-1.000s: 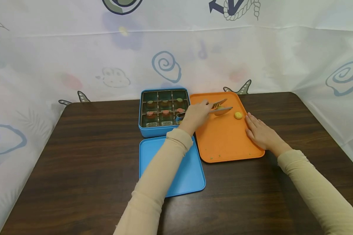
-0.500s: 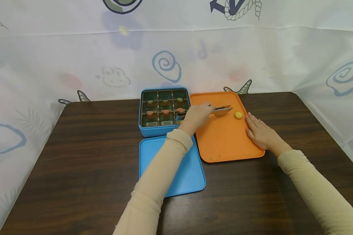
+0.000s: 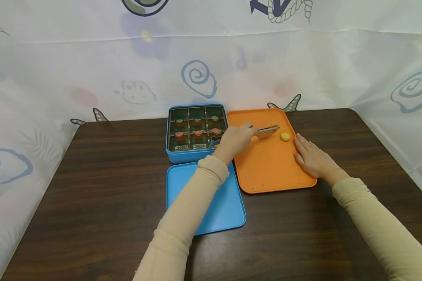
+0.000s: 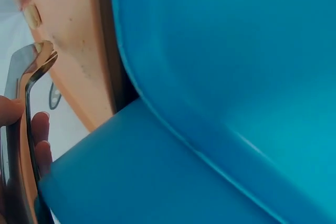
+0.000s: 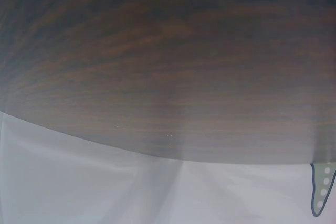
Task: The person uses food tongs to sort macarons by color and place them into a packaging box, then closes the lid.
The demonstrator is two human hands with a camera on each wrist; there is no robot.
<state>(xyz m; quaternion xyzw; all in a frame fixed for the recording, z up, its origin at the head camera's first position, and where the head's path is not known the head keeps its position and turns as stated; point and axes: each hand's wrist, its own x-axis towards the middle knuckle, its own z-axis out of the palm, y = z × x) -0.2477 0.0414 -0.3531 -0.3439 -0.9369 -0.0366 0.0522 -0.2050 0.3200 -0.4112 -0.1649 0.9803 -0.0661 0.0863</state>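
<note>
My left hand (image 3: pixel 237 139) grips a pair of metal tongs (image 4: pixel 23 93) over the far part of the orange tray (image 3: pixel 267 168). In the left wrist view the thumb and fingers press the arms from both sides. The tips are close together, with a small yellowish piece (image 4: pixel 39 48) showing at them. Another round yellow piece (image 3: pixel 285 136) lies on the tray, just left of my right fingertips. My right hand (image 3: pixel 313 158) rests with straight fingers on the tray's right edge. The right wrist view shows only tabletop and cloth, not the hand.
Left of the tray stands a blue box (image 3: pixel 184 157) with a divided dark insert; several compartments hold pink slices (image 3: pixel 198 133) or green slices (image 3: pixel 215 118). In front lies a blue lid (image 3: pixel 225 212), partly under my left arm. A printed cloth (image 3: pixel 232 70) hangs behind the dark table (image 3: pixel 102 187).
The tongs' arms have come together from spread apart. The yellow piece formerly visible between them is hidden in the head view. My right hand stays in place.
</note>
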